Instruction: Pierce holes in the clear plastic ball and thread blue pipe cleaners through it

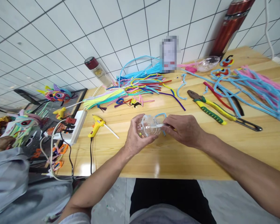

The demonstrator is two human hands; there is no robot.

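My left hand [135, 137] is wrapped round a small clear plastic ball [147, 126] held just above the wooden table [177, 155]. My right hand [182, 130] pinches a light blue pipe cleaner [160, 115] that loops over the ball's right side, together with a thin white strip. Both hands meet at the table's middle, near its front edge. Small coloured bits show inside the clear ball.
A yellow glue gun [96, 124] lies left of my hands, its cord running to a white power strip [77, 127]. Yellow-green pliers [210, 110] and scissors [245, 123] lie at right. Piles of coloured pipe cleaners [140, 85] fill the back. A red flask [231, 26] and a bottle [98, 71] stand by the wall.
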